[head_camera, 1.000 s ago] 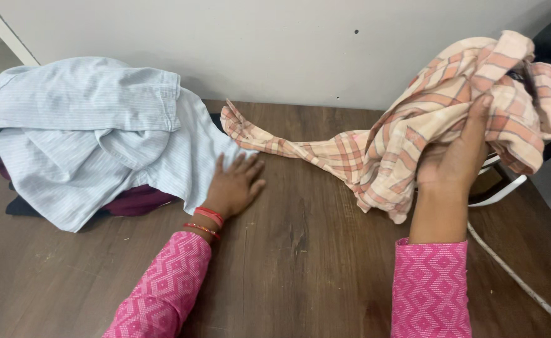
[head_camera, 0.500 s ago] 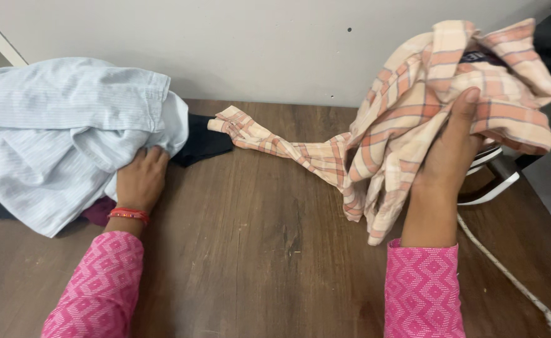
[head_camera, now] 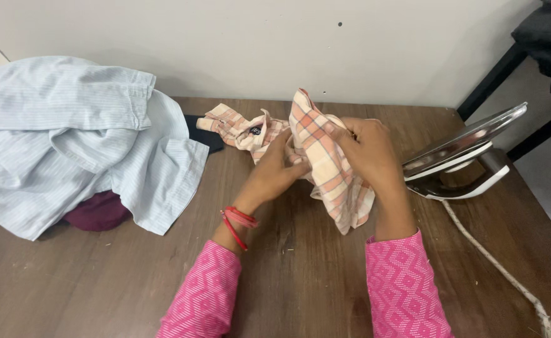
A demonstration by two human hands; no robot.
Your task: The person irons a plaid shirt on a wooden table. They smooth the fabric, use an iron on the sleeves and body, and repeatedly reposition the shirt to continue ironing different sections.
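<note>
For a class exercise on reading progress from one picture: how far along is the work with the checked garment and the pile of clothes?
Done: nothing looks pressed or folded; the iron stands on its heel at the table's right side.
In hand: the left hand and right hand both grip the bunched checked garment.
Left: the pale blue shirt lies crumpled over a maroon garment.

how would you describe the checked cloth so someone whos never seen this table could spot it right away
On the brown wooden table, look to the middle, between the heap of pale blue striped shirts and the iron standing on end. The checked cloth is bunched in both hands, left hand and right hand; it alone has peach and cream checks.
</note>
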